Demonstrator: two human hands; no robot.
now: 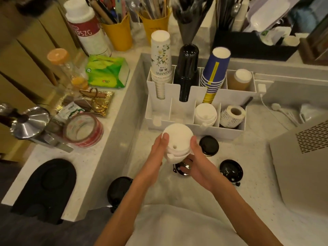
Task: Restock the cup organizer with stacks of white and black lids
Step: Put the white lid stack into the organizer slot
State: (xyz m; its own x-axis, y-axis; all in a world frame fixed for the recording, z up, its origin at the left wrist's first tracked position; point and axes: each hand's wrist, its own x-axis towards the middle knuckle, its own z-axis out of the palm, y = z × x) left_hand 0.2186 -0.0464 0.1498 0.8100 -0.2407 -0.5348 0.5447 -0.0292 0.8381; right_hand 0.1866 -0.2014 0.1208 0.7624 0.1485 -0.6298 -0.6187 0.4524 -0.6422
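Observation:
A stack of white lids (177, 141) is held between my left hand (157, 153) and my right hand (197, 162), just in front of the white cup organizer (177, 107). The organizer's two front left compartments look empty. Its third front compartment holds a stack of white lids (205, 114), and the fourth holds a label roll (232, 115). Loose black lids lie on the counter: one (209, 145) right of my right hand, one (230, 170) further right, one (182, 168) partly under my right hand, and one (119, 189) by my left forearm.
The organizer's back row holds stacks of floral white cups (160, 66), black cups (187, 71), blue cups (213, 75) and brown cups (241, 79). A tape roll (83, 129), tissue pack (107, 71) and bottles sit on the raised ledge at left. A grey machine (301, 162) stands right.

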